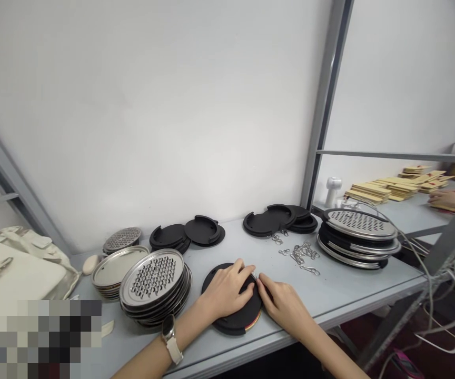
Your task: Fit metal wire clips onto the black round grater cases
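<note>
A black round holder [235, 322] lies on the table in front of me, with a thin red and yellow edge showing at its lower right. My left hand [227, 288] rests over it, fingers bent and gripping toward its right rim. At that rim a small metal clip [254, 274] shows between the fingertips of both hands. My right hand [285, 305] is closed in a pinch at the clip, beside the holder. Loose metal clips [304, 252] lie in a small heap beyond my right hand. The fingers partly cover the clip.
Stacked round grater plates [154, 281] and plain metal discs [120, 266] stand left. Black holders [201, 230] lie along the wall. A grater stack [359, 226] is at right, near cables [428, 284]. Beyond the frame post are wooden pieces [369, 190] and another person's hand [446, 199].
</note>
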The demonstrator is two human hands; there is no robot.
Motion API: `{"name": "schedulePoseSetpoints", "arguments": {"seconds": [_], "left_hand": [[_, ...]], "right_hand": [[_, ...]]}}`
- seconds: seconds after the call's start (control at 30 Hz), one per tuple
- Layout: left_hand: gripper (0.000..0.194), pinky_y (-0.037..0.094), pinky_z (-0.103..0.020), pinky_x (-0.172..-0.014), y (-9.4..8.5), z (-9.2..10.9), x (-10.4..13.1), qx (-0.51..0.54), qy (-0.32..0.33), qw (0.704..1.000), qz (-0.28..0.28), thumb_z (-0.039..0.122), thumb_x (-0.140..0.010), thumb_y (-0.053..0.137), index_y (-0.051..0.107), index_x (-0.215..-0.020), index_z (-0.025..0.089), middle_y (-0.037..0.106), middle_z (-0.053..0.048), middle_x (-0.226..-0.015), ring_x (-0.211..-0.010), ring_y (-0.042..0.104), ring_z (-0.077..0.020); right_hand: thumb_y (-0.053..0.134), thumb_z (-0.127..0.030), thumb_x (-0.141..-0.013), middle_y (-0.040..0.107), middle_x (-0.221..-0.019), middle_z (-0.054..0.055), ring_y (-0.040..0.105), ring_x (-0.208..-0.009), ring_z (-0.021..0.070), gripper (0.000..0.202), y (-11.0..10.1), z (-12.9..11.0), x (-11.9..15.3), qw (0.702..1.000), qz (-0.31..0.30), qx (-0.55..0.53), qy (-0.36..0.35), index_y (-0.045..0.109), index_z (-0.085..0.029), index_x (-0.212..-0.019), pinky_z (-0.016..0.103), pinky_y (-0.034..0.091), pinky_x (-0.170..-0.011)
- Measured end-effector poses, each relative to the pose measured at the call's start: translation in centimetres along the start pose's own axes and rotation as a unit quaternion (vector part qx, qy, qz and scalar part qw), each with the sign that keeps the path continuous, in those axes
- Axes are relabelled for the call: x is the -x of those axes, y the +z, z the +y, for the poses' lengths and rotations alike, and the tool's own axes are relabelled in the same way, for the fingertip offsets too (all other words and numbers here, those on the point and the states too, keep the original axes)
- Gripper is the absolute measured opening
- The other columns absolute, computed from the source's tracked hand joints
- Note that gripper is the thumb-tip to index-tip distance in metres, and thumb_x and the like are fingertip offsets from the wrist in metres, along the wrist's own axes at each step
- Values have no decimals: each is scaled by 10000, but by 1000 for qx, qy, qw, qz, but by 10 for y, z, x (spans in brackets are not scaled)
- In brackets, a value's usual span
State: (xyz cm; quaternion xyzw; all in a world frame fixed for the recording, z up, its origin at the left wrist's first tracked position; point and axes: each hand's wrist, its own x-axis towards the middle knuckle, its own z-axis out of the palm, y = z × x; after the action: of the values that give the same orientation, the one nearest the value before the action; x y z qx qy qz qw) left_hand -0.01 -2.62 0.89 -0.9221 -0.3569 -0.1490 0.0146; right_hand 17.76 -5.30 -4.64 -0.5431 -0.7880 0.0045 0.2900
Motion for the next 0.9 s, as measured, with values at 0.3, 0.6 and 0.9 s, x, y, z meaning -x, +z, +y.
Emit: {"name": "schedulePoseSetpoints", "arguments": {"seconds": [0.3, 0.6, 0.9], "left_hand": [[245, 477, -282, -699, -3, 2, 0, -2, 7, 1000, -2, 283, -921, 437, 490, -1159, 268, 521, -21, -992, -802, 590, -170], [214, 474, -279, -684, -1, 0, -1, -8, 11, 1000, 3, 294, -925, 426, 492, -1124, 251, 525, -22, -993, -807, 591, -174], [191, 470, -279, -677, -1, 0, -1, -9, 18, 1000, 3, 305, -933, 420, 498, -1097, 247, 525, -20, -977, -810, 592, -173]], "right_hand": [[280, -264, -984, 640, -595, 5, 633, -515, 179, 268, -2, -1, 0, 1000, -11, -22, -6, 532, -192, -928, 260, 309, -491], [263, -290, -986, 651, -617, 17, 646, -545, 190, 283, -5, -2, 0, 999, -25, -37, 2, 525, -200, -931, 266, 310, -507], [329, -313, -961, 624, -598, -15, 613, -528, 171, 204, -9, -6, 0, 996, -38, -75, 18, 475, -224, -849, 254, 321, -517]]}}
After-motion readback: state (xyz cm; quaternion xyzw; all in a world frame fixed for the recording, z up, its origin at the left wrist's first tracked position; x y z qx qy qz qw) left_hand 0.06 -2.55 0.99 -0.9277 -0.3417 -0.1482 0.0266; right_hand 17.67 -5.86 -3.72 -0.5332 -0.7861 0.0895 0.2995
